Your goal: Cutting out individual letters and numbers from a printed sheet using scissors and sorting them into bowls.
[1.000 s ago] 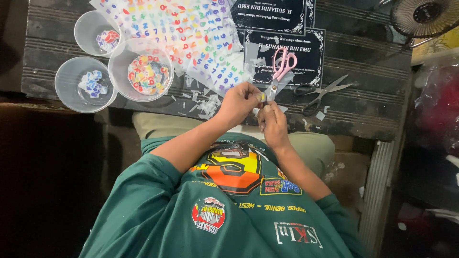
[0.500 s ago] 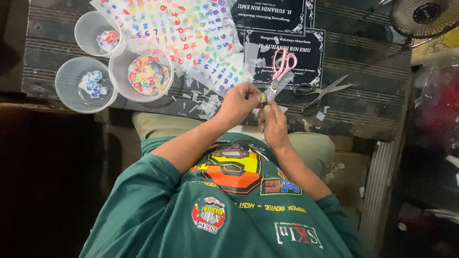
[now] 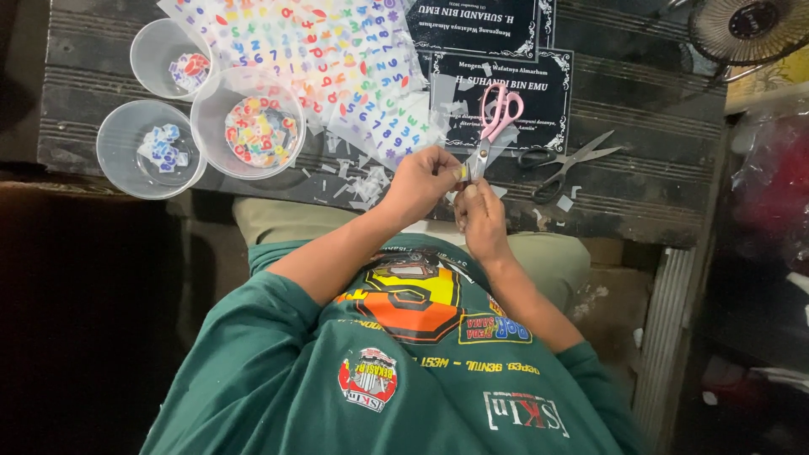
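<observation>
A person in a green printed shirt works at the near edge of a dark slatted table (image 3: 640, 211), both hands meeting just above the lap. The left hand (image 3: 421, 181) is curled, its thumb and fingertips pinched on a small yellowish sticker piece (image 3: 463, 173); the right hand (image 3: 482, 215) comes up from the near side, its fingertips closed on the same tiny piece, so the two hands touch around it. The piece is too small to tell which way it points or how its long axis runs. Just beyond the fingers, pink-handled scissors (image 3: 497, 118) lie on the table with the long axis running near to far, handles at the far end, blades pointing back toward the hands. To the right, black-handled scissors (image 3: 565, 164) lie slanted, blades aimed far right. Sheets of coloured letter and number stickers (image 3: 329, 59) spread across the far left of the table, with paper scraps scattered near them. Three clear plastic cups (image 3: 246, 131) holding cut sticker pieces stand together at the left. Two dark printed plaques (image 3: 539, 93) lie under the pink scissors, and a fan (image 3: 750, 29) sits at the far right corner.
</observation>
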